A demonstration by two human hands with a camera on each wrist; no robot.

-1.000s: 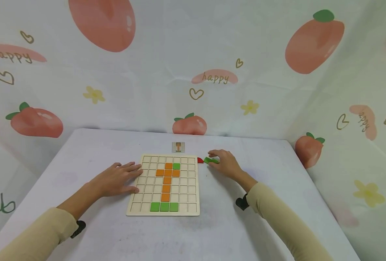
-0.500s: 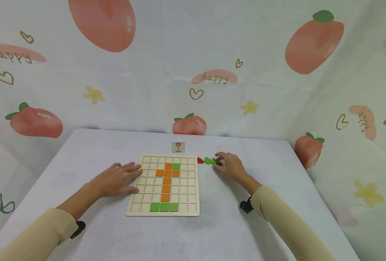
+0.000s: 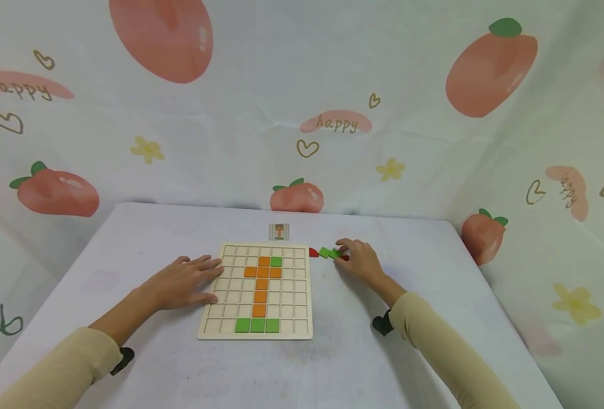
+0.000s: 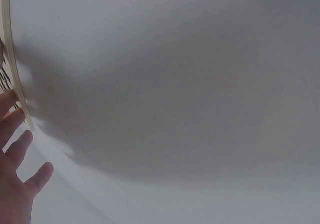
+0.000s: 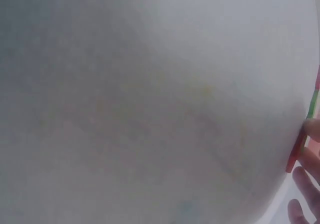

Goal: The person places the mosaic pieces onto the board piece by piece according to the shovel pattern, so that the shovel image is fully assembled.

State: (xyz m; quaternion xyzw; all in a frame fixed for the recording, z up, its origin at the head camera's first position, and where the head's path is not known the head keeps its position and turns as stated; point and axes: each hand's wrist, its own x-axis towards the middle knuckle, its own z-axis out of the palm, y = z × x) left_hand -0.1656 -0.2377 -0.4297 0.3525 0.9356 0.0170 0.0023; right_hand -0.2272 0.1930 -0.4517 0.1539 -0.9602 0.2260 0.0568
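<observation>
My left hand [image 3: 187, 282] rests with spread fingers on the left edge of a pale wooden grid board [image 3: 294, 295]. Its fingertips [image 4: 12, 121] show at the board's edge in the left wrist view. Orange square tiles [image 3: 260, 296] form a cross on the grid, with one green tile [image 3: 276, 262] at upper right and a row of green tiles [image 3: 258, 325] at the bottom. My right hand [image 3: 360, 261] has thumb and fingers bent around loose pieces: a green tile [image 3: 335, 254] and a red piece [image 5: 295, 154] partly under the fingers. Whether it pinches either is unclear.
A small picture card [image 3: 279, 231] with a grid pattern lies behind the board. Another loose green tile [image 3: 324, 252] and a red rounded piece [image 3: 313, 252] lie between the board and my right hand. A fruit-patterned cloth [image 3: 230, 153] hangs behind the white table [image 3: 143, 238].
My right hand has shifted slightly right, uncovering the loose green tiles and part of the red piece. It has hardly moved in the last half second. My left hand stays put.
</observation>
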